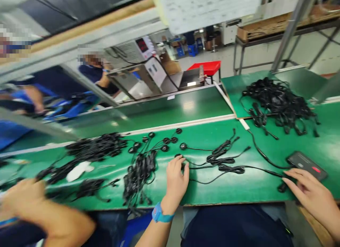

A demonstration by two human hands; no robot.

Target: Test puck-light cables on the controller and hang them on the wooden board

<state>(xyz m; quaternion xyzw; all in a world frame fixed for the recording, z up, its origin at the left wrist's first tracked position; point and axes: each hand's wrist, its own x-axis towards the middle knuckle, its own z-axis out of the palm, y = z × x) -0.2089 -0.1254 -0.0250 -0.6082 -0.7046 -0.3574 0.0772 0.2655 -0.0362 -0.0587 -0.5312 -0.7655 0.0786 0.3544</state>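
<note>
Between right hand (309, 192), thumb and fingers pinched on one end, and left hand (176, 176), curled, hold cannot be told | cable (231, 169), folded on bench (212, 194) | likely light, limp, smooth; best held at the thicker end by right fingertips

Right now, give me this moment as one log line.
left hand: over green bench, grip unclear | right hand: holding black cable | black box: beside right hand, red mark | cable heap: beyond black box
</note>
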